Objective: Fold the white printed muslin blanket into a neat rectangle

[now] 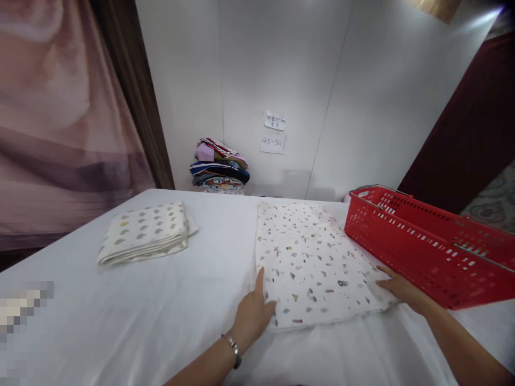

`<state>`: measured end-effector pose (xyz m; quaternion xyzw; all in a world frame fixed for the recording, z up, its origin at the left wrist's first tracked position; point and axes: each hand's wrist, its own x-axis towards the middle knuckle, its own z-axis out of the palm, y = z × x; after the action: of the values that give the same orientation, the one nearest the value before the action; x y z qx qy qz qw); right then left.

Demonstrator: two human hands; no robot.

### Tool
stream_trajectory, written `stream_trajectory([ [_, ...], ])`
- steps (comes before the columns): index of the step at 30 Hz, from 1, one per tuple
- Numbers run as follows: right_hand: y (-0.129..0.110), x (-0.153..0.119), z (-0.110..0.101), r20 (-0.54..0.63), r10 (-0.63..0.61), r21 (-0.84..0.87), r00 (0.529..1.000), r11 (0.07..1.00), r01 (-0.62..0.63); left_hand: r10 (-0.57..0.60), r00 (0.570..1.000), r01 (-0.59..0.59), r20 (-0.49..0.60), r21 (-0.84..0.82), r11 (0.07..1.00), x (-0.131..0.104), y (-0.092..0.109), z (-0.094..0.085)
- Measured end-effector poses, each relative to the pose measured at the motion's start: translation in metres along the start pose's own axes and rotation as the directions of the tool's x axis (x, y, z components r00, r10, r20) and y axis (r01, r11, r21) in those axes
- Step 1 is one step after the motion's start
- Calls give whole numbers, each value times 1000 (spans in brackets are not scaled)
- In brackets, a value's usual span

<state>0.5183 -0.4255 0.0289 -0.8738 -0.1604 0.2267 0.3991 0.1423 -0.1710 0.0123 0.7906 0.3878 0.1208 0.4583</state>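
A white cloth (pixel 309 262) printed with small grey, green and red figures lies flat on the white-covered table, roughly a rectangle. My left hand (pixel 252 311) rests at its near left edge, index finger stretched along the border and thumb out to the side. At the near right edge, my right hand (pixel 396 284) touches the cloth with its fingers spread. Neither hand lifts the fabric. Left of it lies a folded white cloth (pixel 145 230) with grey pear-like prints and one yellow one, its layers showing at the near side.
A red plastic basket (pixel 418 246) with holes and metal handles stands at the right, close to my right forearm. Behind the table's far edge is a stack of folded clothes (pixel 220 166). Paper signs (pixel 273 142) hang on the grey wall; a pink curtain (pixel 60 118) hangs at left.
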Motion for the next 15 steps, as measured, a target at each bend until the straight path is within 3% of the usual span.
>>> stream_trajectory([
  [3, -19, -18, -1, 57, 26, 236, 998, 971, -38, 44, 999, -42, -4, -391, 920, 1, 8, -19],
  [5, -37, -35, 0, 51, -28, 351, 998, 936, 8, 13, 1000, -11, -2, -631, 775, 1, 16, -43],
  [7, -56, -56, 3, 63, -81, 421, 995, 906, 48, -24, 1000, 30, 20, -763, 646, -4, 23, -75],
  [11, -79, -105, 17, 89, -123, 464, 988, 883, 68, -87, 993, 112, 74, -777, 620, -33, 25, -139],
  [15, -84, -136, 30, 62, -39, 494, 997, 869, 3, -178, 984, 142, 29, -729, 669, -61, 8, -176],
])
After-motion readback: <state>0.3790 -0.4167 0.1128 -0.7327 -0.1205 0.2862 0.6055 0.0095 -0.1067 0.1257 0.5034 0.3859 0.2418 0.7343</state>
